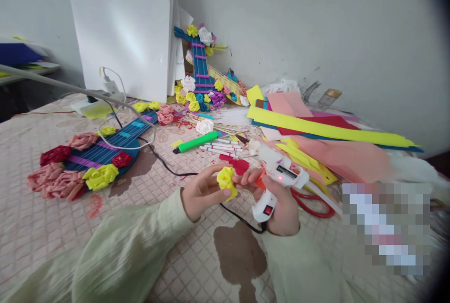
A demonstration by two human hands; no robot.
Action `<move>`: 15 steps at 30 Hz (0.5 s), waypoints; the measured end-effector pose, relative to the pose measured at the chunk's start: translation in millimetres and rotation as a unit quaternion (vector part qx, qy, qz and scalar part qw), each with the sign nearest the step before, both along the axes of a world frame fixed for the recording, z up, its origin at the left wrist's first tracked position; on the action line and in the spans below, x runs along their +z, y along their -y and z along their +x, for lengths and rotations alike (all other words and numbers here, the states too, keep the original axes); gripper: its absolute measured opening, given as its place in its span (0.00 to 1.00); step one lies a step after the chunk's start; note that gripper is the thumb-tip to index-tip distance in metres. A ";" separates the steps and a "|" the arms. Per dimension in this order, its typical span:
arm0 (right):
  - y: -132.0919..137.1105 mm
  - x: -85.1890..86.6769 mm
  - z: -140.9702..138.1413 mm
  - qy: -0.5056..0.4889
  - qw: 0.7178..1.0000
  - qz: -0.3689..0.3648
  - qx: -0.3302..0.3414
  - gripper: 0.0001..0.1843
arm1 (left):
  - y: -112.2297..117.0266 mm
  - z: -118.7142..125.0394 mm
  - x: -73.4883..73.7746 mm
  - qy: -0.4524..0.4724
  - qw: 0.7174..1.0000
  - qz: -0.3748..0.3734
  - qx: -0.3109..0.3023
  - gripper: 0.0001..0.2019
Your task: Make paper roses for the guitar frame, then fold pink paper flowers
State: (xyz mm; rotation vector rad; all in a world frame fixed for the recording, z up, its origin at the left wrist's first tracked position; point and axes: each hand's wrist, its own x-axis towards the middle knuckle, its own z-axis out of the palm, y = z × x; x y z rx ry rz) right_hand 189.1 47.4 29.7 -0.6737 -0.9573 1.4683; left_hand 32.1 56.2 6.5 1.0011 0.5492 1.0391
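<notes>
The left hand pinches a yellow paper flower between thumb and fingertips, holding it just above the patterned bedcover. The right hand is closed around the grip of a white glue gun, index finger lying by the orange trigger, nozzle pointing away from the flower. Judged step: gluing the flower; the next move appears to call for bringing nozzle and flower base together. The black cord trails beneath both hands. Red scissors lie just beside the right hand. Coloured paper sheets, a green marker and a blue flower-trimmed guitar cutout crowd the surface beyond.
</notes>
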 end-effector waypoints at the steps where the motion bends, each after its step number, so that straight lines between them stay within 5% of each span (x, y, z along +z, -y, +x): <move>1: -0.3 -0.5 0.6 0.003 1.000 0.003 0.003 0.10 | 0.1 -0.2 0.0 0.010 1.000 -0.014 -0.002 0.21; 8: -3.2 -2.4 4.0 0.006 1.000 0.018 0.003 0.10 | -1.3 -2.1 8.0 0.039 0.991 -0.125 -0.006 0.19; 15: 0.8 7.1 8.3 0.026 0.999 0.045 -0.016 0.10 | -9.5 -4.8 10.2 0.066 0.996 -0.025 0.055 0.17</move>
